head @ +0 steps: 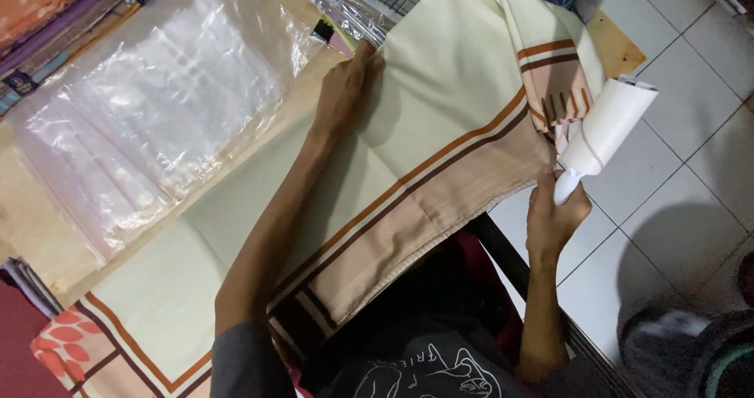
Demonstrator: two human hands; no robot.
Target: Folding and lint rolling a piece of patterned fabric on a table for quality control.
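While left hand pins cloth, lint roller points up-right

Cream cloth w/ orange + brown stripe border, peach band at the near edge, spread flat on the table, near edge hanging off toward me. Far-right part is folded over, bunched by the roller. Lint roller: white cylinder, tilted, top pointing up-right, pale handle down in my fist, barrel touching the cloth's bunched striped corner past the table edge.
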